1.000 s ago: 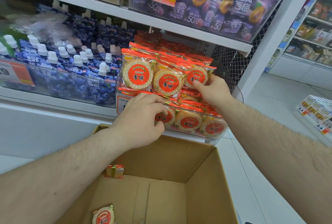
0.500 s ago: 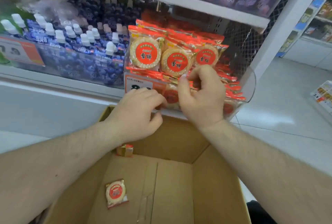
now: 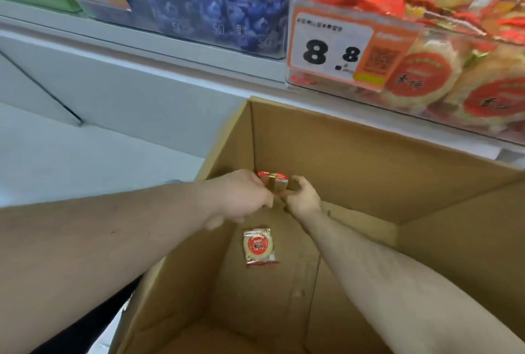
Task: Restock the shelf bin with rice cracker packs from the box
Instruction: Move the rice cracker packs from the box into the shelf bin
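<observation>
Both hands meet at the box's far-left corner, left hand (image 3: 241, 197) and right hand (image 3: 302, 197) each pinching one upright rice cracker pack (image 3: 274, 183), a second pack (image 3: 259, 246) flat on the cardboard box (image 3: 369, 160) floor, stocked shelf bin (image 3: 426, 41) above, price tag (image 3: 332, 49) on its front.

My cardboard box (image 3: 355, 160) sits on the pale floor (image 3: 85, 160) under the white shelf (image 3: 170, 52). On that shelf stand a clear bin (image 3: 426, 103) of rice cracker packs (image 3: 420, 75) and, beside it, a bin of blue pouches (image 3: 199, 1).
</observation>
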